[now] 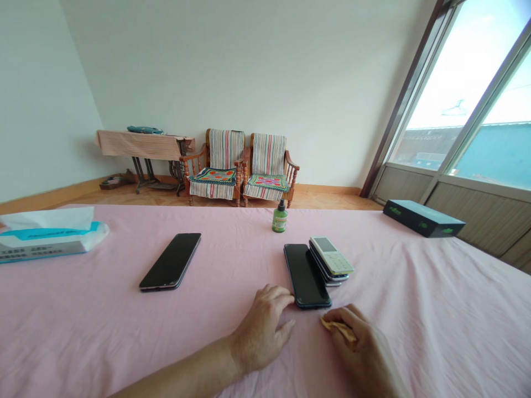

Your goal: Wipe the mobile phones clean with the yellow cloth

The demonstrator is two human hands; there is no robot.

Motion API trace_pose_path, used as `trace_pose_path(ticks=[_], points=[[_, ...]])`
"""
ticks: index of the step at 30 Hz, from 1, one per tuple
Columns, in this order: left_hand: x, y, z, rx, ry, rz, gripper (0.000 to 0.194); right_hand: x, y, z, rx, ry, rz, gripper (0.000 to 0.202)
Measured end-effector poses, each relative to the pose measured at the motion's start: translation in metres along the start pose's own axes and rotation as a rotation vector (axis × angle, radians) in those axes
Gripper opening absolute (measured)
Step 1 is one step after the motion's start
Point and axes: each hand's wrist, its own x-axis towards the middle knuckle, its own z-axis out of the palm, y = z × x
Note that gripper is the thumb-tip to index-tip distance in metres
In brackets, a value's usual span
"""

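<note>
My left hand (265,326) rests on the pink cloth with its thumb apart from its loosely bent fingers. Nothing is in it, and a fingertip reaches the lower left edge of a black smartphone (307,276); whether it touches is hard to tell. In my right hand (365,348) is a folded yellowish cloth (341,330), pinched just below that phone. Against the phone's right side stands a stack of phones, topped by a white keypad phone (332,256). Another black smartphone (172,261) lies screen up, apart on the left.
A green bottle with a black top (280,217) stands beyond the phones. A tissue pack (50,241) lies at the left, a black box (423,218) at the far right. Past the table's far edge are two wooden chairs (265,160) and a cloth-covered side table (136,145).
</note>
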Motion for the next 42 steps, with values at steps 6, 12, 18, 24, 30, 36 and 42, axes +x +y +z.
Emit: trace_pose_path(ticks=[6, 12, 18, 24, 30, 36, 42], points=[[0.0, -0.003, 0.002, 0.026, -0.002, 0.003, 0.038, 0.001, -0.001, 0.015, 0.043, 0.002, -0.007, 0.02], [0.004, -0.001, 0.006, 0.122, -0.004, 0.013, 0.031, 0.003, 0.001, 0.012, 0.005, -0.026, -0.027, 0.021], [-0.001, -0.002, -0.004, 0.168, 0.002, 0.036, 0.032, -0.004, 0.001, 0.01, 0.099, 0.055, -0.097, 0.021], [-0.019, -0.021, -0.037, 0.308, 0.081, -0.063, 0.036, -0.004, -0.012, 0.022, 0.124, -0.034, -0.405, 0.024], [-0.039, -0.074, -0.101, 0.551, 0.303, -0.423, 0.045, 0.022, -0.058, 0.06, 0.085, -0.215, -0.585, 0.028], [-0.058, -0.116, -0.139, 0.682, 0.415, -0.751, 0.078, 0.034, -0.06, 0.097, 0.125, -0.256, -0.563, 0.021], [-0.057, -0.132, -0.138, 0.679, 0.379, -0.86, 0.081, 0.03, -0.045, 0.104, 0.183, -0.191, -0.579, 0.017]])
